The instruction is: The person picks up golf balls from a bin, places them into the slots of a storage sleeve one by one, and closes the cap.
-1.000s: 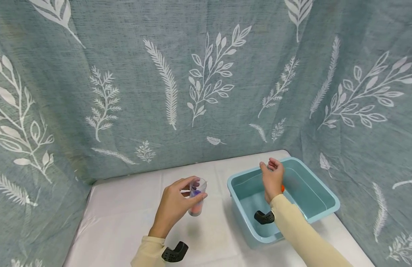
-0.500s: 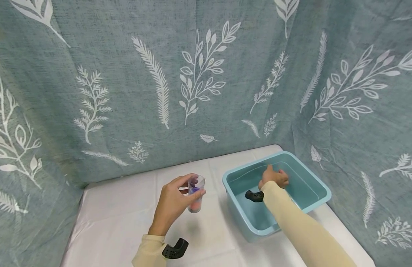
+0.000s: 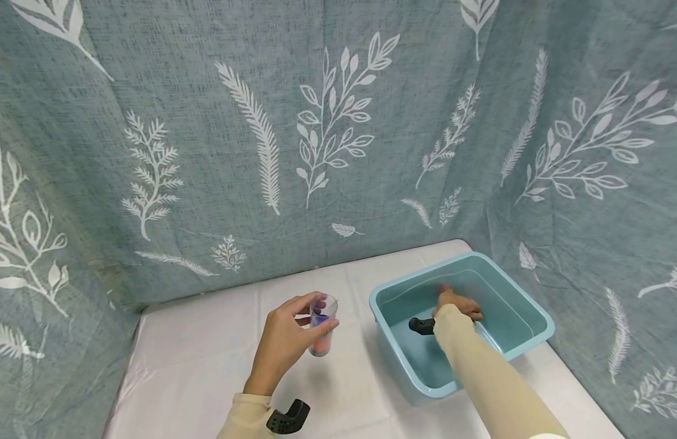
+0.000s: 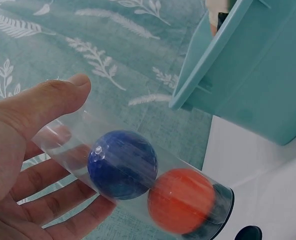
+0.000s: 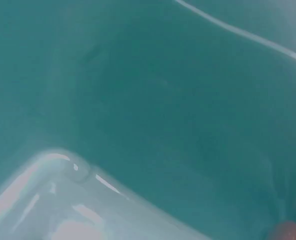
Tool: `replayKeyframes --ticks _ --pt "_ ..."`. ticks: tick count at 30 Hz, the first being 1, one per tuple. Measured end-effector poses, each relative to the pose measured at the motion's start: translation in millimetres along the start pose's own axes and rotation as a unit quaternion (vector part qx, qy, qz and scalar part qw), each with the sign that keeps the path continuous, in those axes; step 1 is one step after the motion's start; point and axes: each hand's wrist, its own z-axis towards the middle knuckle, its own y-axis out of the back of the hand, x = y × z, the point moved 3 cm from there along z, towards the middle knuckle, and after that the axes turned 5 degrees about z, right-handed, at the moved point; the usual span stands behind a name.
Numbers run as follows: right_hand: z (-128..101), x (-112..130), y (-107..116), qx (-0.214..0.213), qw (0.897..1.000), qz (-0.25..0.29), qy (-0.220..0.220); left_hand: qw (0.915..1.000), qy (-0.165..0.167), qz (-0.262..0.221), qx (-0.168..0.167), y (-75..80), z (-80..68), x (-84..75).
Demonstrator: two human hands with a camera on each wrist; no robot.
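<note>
My left hand (image 3: 289,335) grips a clear plastic tube (image 3: 323,326) near its upper end, holding it above the white cloth. In the left wrist view a dark blue ball (image 4: 122,164) sits inside the tube, touching an orange ball (image 4: 182,201) nearer its dark-rimmed base. My right hand (image 3: 459,305), slightly blurred, reaches down inside the light blue basin (image 3: 395,360). Its thumb points out to the far side and the palm side is hidden, so I cannot tell what it holds. A reddish tip (image 5: 286,231) shows at the lower right of the right wrist view.
The basin stands at the right of a table covered with white cloth (image 3: 206,353). Blue-grey curtains (image 3: 217,134) with white leaf prints hang behind and on both sides. A pale, glossy rounded edge (image 5: 72,200) shows in the right wrist view.
My right hand has gone from raised over the basin to deep inside it. The orange spot seen beside that wrist is hidden now. My left hand has stayed about still with the tube.
</note>
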Motion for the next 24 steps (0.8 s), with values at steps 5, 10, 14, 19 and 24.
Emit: replayKeyframes --ticks 5,10,14,19,24 --pt "17.6 -3.0 -3.2 0.008 1.0 -0.017 -0.01 1.0 0.008 0.004 -0.001 0.2 0.4 3.0" --pt "33.7 -12.6 -3.5 0.019 0.999 -0.023 -0.033 0.9997 0.02 0.011 0.003 -2.8 -2.7 7.7" --pt "43.6 -26.8 -2.7 0.04 0.997 -0.048 -0.049 0.9994 0.029 0.008 0.015 -6.6 -9.3 12.5" --pt "51.1 -26.3 -7.3 0.045 0.997 -0.039 -0.052 0.9996 0.02 0.013 0.012 -5.1 -8.4 14.4" --pt "48.9 -11.3 -15.1 0.047 0.998 -0.014 -0.048 0.9998 0.003 0.02 0.005 0.2 -0.2 14.9"
